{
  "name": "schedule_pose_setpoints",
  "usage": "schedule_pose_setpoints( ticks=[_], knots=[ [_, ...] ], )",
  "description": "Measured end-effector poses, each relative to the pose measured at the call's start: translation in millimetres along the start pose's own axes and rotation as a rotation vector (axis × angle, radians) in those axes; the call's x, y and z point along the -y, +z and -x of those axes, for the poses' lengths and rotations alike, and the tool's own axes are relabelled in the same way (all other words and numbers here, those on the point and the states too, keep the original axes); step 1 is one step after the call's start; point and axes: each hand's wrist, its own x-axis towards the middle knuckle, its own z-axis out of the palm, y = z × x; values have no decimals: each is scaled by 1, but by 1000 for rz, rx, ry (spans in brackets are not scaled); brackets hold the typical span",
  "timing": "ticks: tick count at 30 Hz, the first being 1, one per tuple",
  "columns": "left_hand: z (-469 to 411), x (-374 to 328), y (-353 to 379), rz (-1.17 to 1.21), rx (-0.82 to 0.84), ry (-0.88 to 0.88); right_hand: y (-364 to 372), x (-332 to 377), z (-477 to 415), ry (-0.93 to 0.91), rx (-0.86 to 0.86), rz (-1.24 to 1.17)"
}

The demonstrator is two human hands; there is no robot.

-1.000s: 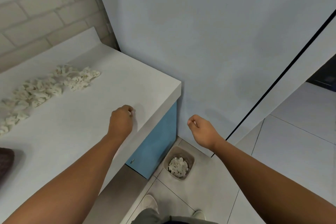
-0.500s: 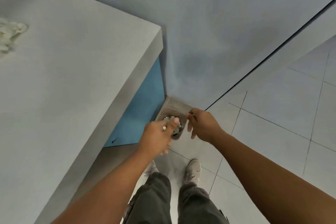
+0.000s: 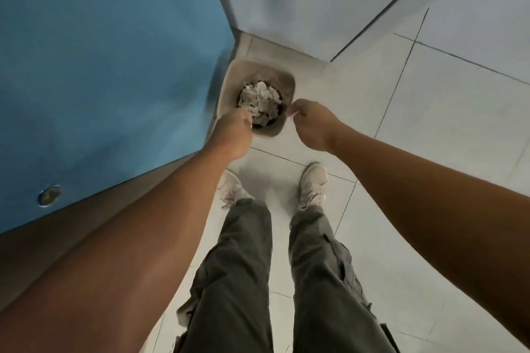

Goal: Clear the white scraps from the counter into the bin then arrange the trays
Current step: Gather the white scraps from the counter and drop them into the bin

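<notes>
Both hands over the bin, scraps ready to drop.

Just below and beyond my fingertips stands the small beige plastic bin (image 3: pixel 288 79) with a rounded square rim, set on the pale tiled floor (image 3: pixel 430 109) in the corner beside the blue cabinet panel (image 3: pixel 114 66). It holds a loose heap of small crumpled white scraps (image 3: pixel 259 97). My left hand (image 3: pixel 232 132) curls its fingers down over the near rim, and a bit of white shows at the tips, so I judge it grips scraps. My right hand (image 3: pixel 309 123) sits by the rim's right edge, fingertips pinched on what looks like a pale sliver. The scraps look feather-light, soft and loose. They want a cupped, closed grasp rather than a pinch on one piece, and they may scatter past the rim on release. The counter and trays are out of view.
</notes>
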Motion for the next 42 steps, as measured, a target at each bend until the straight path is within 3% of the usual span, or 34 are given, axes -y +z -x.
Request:
schedule_pose_setpoints(
  ticks=[13,17,21,24,28,32,42],
  knots=[
    [-105,59,53,17,-276,55,50,-60,-81,82,-36,-249],
    [-124,51,63,168,-168,38,49,-71,-85,64,-90,-271],
    [-123,45,67,137,-55,-9,50,-79,-80,100,-141,-312],
    [-111,50,60,149,-196,-8,54,-74,-79,118,-172,-320],
    [-107,57,46,437,-326,-80,63,-58,-86,102,-209,-321],
    [-115,57,35,558,-315,-114,74,-50,-99,89,-199,-304],
    [-91,73,32,472,-312,-146,84,-33,-124,9,-201,-129]
  ],
)
